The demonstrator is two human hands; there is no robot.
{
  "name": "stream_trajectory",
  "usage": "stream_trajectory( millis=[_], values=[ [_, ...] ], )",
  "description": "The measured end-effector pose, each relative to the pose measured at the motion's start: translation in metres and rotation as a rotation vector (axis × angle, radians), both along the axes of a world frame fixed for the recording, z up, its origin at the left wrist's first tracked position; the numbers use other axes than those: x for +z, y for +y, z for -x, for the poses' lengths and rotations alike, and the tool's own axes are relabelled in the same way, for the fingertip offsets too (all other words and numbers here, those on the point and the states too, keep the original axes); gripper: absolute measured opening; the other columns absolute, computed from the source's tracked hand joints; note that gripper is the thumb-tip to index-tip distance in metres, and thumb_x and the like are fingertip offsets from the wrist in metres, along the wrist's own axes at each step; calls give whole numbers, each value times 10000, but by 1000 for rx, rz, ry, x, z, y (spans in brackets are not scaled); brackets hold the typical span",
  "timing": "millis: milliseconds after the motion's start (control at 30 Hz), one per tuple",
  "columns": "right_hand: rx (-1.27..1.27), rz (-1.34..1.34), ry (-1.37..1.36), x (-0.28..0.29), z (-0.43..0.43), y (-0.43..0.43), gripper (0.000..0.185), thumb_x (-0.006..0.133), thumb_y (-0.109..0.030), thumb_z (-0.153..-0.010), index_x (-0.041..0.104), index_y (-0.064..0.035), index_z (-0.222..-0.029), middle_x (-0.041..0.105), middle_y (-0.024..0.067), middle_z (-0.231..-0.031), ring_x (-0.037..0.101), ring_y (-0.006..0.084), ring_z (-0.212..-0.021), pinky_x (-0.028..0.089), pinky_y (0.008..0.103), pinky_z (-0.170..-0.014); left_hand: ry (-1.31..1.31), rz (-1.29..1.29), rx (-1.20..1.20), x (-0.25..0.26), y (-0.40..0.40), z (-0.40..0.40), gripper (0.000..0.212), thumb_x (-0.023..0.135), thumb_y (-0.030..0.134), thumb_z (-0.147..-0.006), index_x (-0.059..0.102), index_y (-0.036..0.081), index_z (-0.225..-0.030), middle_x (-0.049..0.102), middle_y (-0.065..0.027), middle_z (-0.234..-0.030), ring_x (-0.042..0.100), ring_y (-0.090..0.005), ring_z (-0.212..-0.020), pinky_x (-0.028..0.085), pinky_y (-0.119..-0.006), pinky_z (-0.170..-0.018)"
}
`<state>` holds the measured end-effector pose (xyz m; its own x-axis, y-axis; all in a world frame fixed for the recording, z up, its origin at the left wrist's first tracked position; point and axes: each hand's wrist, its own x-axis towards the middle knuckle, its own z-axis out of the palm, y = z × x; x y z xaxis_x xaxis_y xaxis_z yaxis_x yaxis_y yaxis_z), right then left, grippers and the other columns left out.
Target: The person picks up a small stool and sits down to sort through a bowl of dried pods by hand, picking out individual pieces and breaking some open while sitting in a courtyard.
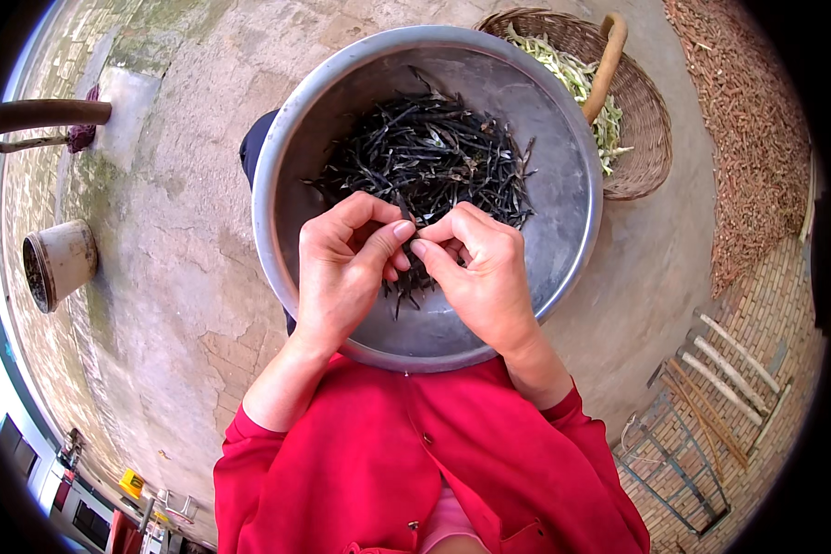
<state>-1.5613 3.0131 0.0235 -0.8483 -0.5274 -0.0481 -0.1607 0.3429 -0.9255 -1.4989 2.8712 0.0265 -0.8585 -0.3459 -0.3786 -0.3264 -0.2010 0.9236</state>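
A wide metal basin (550, 208) rests at my lap, holding a heap of thin, dark dried bean pods (436, 149). Over the near side of the heap, my left hand (350, 256) pinches one dark pod (404, 206) between thumb and fingers. The thumb and forefinger of my right hand (474, 266) close on the same pod just to the right. The fingertips of both hands almost meet and cover most of it. Below them, more loose pods reach down toward the basin's near wall.
Behind the basin at right stands a wicker basket (640, 149) with pale green pod shells (561, 66). A pile of reddish-brown corncobs (755, 138) lies far right, above a metal frame (678, 464) and poles (730, 374). A dirty white bucket (69, 260) is at left.
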Motion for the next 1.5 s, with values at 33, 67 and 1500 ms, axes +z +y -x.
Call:
stream_trajectory(
  millis=[33,67,1500],
  values=[
    [-2,1,17,-1,0,0,111,699,18,-767,589,5,-758,603,100,-720,595,217,-547,460,329,-502,3,3,-9,0,0,0,43,624,-19,-896,635,-20,-855,628,-27,-685,592,-65,-594,468,-193,-518],
    [-3,1,17,-1,-1,0,111,699,18,-767,589,5,-758,603,100,-720,595,217,-547,460,329,-502,3,3,-9,0,0,0,43,624,-19,-896,635,-20,-855,628,-27,-685,592,-65,-594,468,-193,-518],
    [30,-84,113,0,5,7,91,661,-5,-808,573,-17,-793,604,103,-731,609,261,-593,460,362,-523,3,-60,-93,-1,0,0,76,599,3,-925,568,-15,-857,617,-36,-689,605,-70,-597,501,-209,-523]
  ],
)
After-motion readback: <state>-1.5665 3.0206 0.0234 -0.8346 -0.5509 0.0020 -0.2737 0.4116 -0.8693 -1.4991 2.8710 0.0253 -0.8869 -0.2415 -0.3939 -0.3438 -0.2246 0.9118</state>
